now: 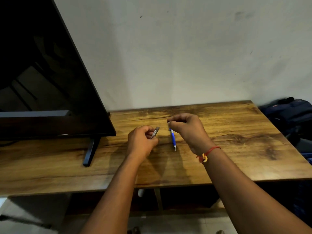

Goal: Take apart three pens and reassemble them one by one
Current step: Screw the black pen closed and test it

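A blue pen (173, 139) with a white upper section and a metal tip lies on the wooden table (236, 132), tip pointing toward me. My left hand (141, 141) grips a short grey, translucent pen part (155, 132) that sticks up from its fingers. My right hand (185, 129) hovers just above the blue pen's far end and pinches a small dark piece (168, 121) between its fingertips; most of that piece is hidden. Other pens are not visible.
A large black screen (42, 73) on a dark foot (90, 152) stands at the table's left. A dark blue backpack (290, 114) sits beyond the right edge. The pale wall rises right behind the table.
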